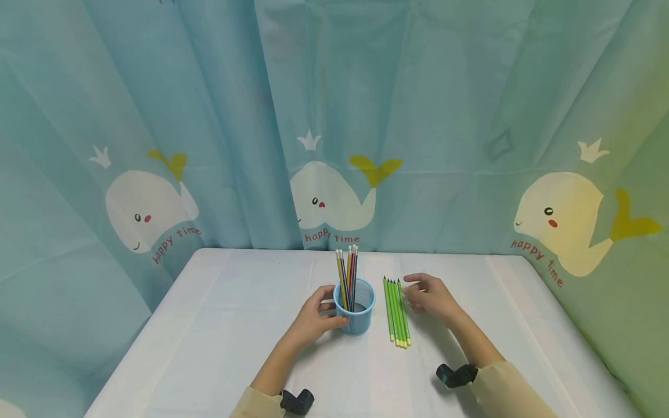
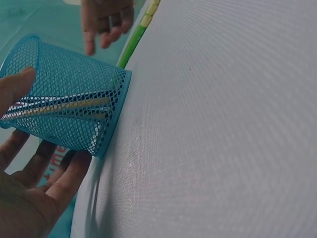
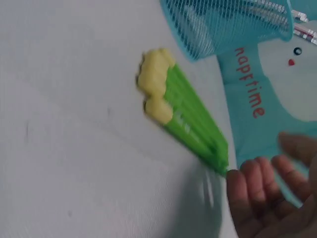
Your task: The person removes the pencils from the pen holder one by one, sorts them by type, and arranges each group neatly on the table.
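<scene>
A light blue mesh pencil cup (image 1: 360, 324) stands upright on the table, holding several pencils (image 1: 346, 277) with their white eraser ends up. My left hand (image 1: 312, 319) grips the cup from its left side, thumb at the front and fingers round the back. To the right of the cup lies a row of several green pencils (image 1: 396, 313), side by side, dark points away from me and pale yellow ends nearer. My right hand (image 1: 431, 298) hovers just right of their pointed ends, fingers loosely bent and holding nothing. The right wrist view shows a small gap in the green row (image 3: 190, 114).
A white cloth covers the table (image 1: 219, 331). Behind it hangs a blue-green curtain (image 1: 444, 104) printed with white whales. Dark devices are worn on both wrists, the left one (image 1: 297, 402) and the right one (image 1: 456, 375).
</scene>
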Demonstrator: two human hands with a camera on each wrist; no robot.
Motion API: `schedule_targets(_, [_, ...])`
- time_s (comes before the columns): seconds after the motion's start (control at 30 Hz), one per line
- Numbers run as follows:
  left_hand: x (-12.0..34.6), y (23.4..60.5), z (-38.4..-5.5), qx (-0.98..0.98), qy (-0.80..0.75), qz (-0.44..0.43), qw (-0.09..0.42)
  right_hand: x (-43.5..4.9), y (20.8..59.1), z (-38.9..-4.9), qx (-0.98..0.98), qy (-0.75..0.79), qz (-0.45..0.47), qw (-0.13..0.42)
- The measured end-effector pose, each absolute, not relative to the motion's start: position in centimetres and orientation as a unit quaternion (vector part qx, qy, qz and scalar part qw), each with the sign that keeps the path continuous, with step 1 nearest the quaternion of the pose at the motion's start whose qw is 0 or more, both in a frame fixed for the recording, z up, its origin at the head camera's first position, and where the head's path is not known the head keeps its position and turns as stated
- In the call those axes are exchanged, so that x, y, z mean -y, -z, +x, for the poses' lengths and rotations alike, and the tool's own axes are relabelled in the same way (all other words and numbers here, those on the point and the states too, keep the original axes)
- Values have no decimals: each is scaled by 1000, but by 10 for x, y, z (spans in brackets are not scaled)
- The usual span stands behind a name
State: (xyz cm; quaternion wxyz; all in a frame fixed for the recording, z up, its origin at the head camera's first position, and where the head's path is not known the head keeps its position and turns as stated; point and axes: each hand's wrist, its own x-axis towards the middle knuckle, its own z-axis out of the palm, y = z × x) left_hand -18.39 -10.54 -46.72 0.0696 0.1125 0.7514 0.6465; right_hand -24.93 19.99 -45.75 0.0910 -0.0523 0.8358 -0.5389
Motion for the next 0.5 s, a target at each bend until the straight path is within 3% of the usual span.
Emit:
schedule_targets(0.3, [107, 466, -184, -753, -644, 114, 69, -175, 452, -238, -783, 569, -233, 95])
schedule_targets(0.5, [110, 463, -183, -743, -655, 119, 71, -154, 450, -229, -754, 576, -288, 126])
